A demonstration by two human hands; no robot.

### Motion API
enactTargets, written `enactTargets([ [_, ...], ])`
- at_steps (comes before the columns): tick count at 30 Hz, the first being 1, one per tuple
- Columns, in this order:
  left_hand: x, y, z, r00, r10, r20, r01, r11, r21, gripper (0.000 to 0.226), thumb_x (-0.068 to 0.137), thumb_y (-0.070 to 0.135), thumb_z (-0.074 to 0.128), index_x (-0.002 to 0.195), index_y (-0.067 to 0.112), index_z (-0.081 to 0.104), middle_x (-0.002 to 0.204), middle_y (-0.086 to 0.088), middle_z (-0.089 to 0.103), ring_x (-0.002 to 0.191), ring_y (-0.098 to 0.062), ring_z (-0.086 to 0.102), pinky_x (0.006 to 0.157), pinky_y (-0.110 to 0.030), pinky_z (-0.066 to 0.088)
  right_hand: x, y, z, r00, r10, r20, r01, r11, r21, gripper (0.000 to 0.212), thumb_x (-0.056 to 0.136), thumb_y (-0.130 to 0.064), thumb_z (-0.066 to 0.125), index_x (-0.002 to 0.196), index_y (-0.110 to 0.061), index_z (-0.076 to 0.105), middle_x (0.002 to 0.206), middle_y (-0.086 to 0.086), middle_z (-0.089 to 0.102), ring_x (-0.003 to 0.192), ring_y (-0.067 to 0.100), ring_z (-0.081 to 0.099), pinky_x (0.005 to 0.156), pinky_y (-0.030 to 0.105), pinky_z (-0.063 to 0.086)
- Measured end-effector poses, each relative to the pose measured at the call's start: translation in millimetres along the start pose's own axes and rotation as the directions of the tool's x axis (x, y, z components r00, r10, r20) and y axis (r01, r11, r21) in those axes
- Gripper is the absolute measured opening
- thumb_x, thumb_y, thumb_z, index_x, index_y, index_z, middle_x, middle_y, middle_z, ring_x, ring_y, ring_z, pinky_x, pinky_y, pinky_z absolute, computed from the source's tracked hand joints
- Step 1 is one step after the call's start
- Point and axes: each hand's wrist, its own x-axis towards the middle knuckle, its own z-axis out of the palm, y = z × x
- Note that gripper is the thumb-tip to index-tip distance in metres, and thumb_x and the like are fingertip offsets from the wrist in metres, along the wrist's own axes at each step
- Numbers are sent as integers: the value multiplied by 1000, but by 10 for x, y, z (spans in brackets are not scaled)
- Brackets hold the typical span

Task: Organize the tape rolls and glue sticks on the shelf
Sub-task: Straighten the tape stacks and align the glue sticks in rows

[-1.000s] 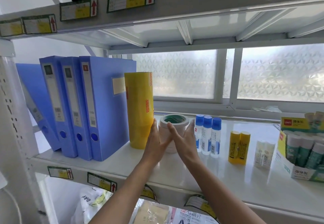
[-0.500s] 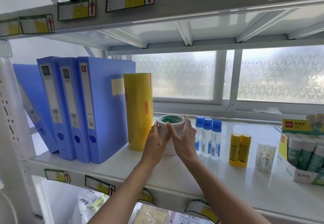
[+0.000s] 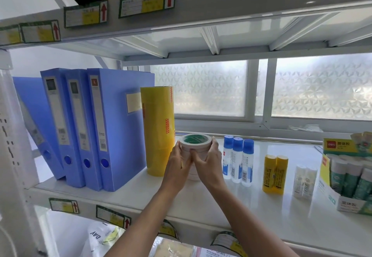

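Both hands, left hand (image 3: 178,164) and right hand (image 3: 209,161), grip the white tape stack (image 3: 194,146) from either side, likely squaring it beside the yellow roll (image 3: 158,130)

We extend both bare forearms forward and upward, wrists nearly touching. Our left hand (image 3: 178,165) and right hand (image 3: 209,161) face each other, fingers curled inward, thumbs meeting in front, each grip closed in a cupping clasp.

Bag (image 3: 101,236) reads "DAY"; shelf labels (image 3: 148,4) carry red arrows.
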Motion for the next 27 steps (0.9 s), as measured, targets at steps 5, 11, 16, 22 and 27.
enactTargets([
  [5, 11, -23, -1, 1000, -1, -11, 1, 1000, 1, 55, 94, 38, 50, 144, 18, 36, 140, 4, 52, 128, -10, 49, 104, -19, 40, 35, 23, 0, 1000, 15, 18, -14, 999, -37, 78, 82, -29, 69, 146, -9, 29, 135, 8, 51, 128, 24, 41, 109, 36, 36],
  [11, -10, 6, -1, 1000, -11, 13, 11, 1000, -1, 68, 88, 53, 45, 146, 21, 32, 142, 7, 49, 130, -6, 46, 103, -11, 36, 44, 11, -5, 999, 26, 20, -26, 999, -41, 79, 83, -28, 67, 147, -9, 27, 139, 9, 49, 131, 24, 39, 111, 38, 34],
  [16, -48, 79, 4, 1000, -13, 18, 12, 999, 32, 73, 90, 46, 48, 152, 23, 15, 143, 22, 28, 132, 7, 25, 103, -5, 23, 25, -20, -38, 996, 57, 75, -59, 998, 20, 103, 72, -54, 68, 150, -10, 19, 145, 8, 42, 138, 23, 34, 114, 42, 31],
  [22, -78, 127, 4, 999, -26, 22, 25, 999, 40, 69, 96, 36, 50, 149, 31, 5, 137, 28, 15, 127, 12, 13, 99, 1, 12, 60, 21, -13, 995, 85, 56, -88, 994, 67, 83, 83, -50, 61, 147, -12, 24, 141, 7, 48, 131, 23, 45, 109, 44, 40],
  [27, -89, 156, 2, 999, -13, 37, 12, 999, 51, 62, 96, 34, 49, 138, 39, 5, 135, 28, 18, 126, 10, 16, 99, -4, 15, 74, 47, -7, 997, 62, 52, -65, 996, 54, 76, 86, -47, 61, 146, -13, 28, 140, 6, 48, 130, 22, 45, 108, 44, 41],
])
